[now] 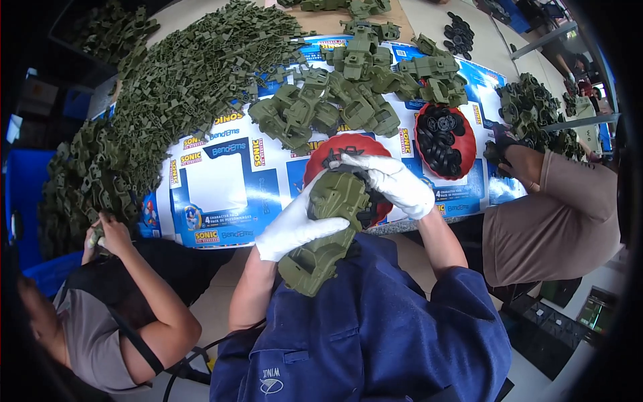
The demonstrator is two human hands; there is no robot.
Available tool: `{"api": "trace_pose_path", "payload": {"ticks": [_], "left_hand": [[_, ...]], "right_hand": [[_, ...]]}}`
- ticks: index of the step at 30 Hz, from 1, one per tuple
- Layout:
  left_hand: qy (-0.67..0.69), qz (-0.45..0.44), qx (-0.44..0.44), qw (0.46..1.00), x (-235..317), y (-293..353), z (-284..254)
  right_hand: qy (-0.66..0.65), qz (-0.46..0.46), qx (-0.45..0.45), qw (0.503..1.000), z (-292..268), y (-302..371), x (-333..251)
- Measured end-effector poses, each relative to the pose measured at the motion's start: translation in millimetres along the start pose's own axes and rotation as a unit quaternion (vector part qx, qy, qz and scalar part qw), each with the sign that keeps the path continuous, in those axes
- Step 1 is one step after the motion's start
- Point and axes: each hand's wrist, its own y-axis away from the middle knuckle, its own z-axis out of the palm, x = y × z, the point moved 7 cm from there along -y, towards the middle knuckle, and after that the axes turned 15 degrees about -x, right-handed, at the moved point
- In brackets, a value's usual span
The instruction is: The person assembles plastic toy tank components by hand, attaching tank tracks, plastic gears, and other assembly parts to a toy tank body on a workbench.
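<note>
An olive-green plastic toy military vehicle [340,195] is tilted in front of my chest. My white-gloved left hand [298,231] is closed around its side, the thumb lying across the body. At the vehicle's far end is my white-gloved right hand [402,187], with its fingers bent together by a dark part. Whether that part is pinched or only touched is hidden by the fingers. Beneath both hands stands a red bowl [317,159] holding dark pieces, mostly covered by the hands and vehicle.
Right of it, another red bowl [472,137] holds black toy wheels [442,130]. Assembled green vehicles [295,110] lie beyond my hands. A large heap of small green parts [201,67] spreads far left. Printed blue-and-white sheets [214,181] cover the table. People work at both sides.
</note>
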Motion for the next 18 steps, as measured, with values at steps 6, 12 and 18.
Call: {"api": "trace_pose_path", "payload": {"ticks": [6,12,18], "left_hand": [[-0.025,0.064,0.081,0.994,-13.3,-8.5,-5.3],[-0.14,0.177,0.16,0.961,-24.4,-2.0,-8.0],[-0.309,0.267,0.206,0.889,3.1,-0.8,-12.4]], "right_hand": [[0.183,-0.038,0.012,0.982,-9.5,-7.2,-18.4],[0.214,-0.083,0.18,0.956,26.7,-12.5,-3.1],[0.139,-0.158,0.277,0.937,47.2,-12.5,10.0]]}}
